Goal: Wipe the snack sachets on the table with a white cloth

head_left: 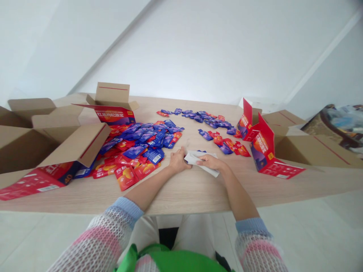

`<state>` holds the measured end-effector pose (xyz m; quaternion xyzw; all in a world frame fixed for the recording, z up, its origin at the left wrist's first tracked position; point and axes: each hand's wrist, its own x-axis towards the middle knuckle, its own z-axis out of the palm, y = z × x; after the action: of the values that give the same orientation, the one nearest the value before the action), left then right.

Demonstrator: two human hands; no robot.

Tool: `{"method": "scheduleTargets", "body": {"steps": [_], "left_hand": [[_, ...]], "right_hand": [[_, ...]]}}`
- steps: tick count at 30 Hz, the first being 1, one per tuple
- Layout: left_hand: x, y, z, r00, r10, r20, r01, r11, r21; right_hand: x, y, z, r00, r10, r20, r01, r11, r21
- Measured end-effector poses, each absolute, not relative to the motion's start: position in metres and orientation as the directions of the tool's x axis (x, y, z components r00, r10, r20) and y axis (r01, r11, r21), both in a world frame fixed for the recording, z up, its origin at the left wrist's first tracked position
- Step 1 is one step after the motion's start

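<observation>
Both my hands rest on the wooden table (187, 189) near its front edge and grip a small white pouch (198, 156) between them. My left hand (178, 160) is closed on the pouch's left end. My right hand (210, 162) lies over its right part with fingers curled on it. A blue sachet peeks out just behind the pouch. A big heap of red and blue sachets (138, 145) lies to the left of my hands.
More sachets (210, 121) are scattered at the back and to the right (227, 143). Open red-printed cartons stand at the left (65, 158), back (113, 105) and right (263, 147). Brown cardboard boxes flank both sides (25, 132) (309, 147).
</observation>
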<state>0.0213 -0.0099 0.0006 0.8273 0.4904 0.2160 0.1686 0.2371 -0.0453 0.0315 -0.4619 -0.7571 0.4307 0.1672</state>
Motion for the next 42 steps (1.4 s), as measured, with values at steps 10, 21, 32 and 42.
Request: {"method": "scheduleTargets", "body": {"steps": [10, 21, 32, 42], "left_hand": [[0.015, -0.01, 0.004, 0.472, 0.857, 0.206, 0.672, -0.501, 0.545], [0.017, -0.006, -0.006, 0.414, 0.886, 0.209, 0.635, -0.446, 0.631], [0.02, -0.01, -0.002, 0.414, 0.885, 0.212, 0.701, -0.459, 0.546], [0.018, -0.012, -0.001, 0.405, 0.884, 0.235, 0.691, -0.464, 0.555]], "right_hand": [[0.29, -0.044, 0.027, 0.079, 0.995, -0.053, 0.79, -0.095, -0.605], [0.213, -0.042, 0.005, -0.081, 0.947, 0.311, 0.815, 0.243, -0.527], [0.22, -0.033, 0.006, -0.213, 0.966, 0.15, 0.923, 0.249, -0.295], [0.25, -0.034, 0.012, 0.208, 0.967, 0.149, 0.938, -0.155, -0.309]]}}
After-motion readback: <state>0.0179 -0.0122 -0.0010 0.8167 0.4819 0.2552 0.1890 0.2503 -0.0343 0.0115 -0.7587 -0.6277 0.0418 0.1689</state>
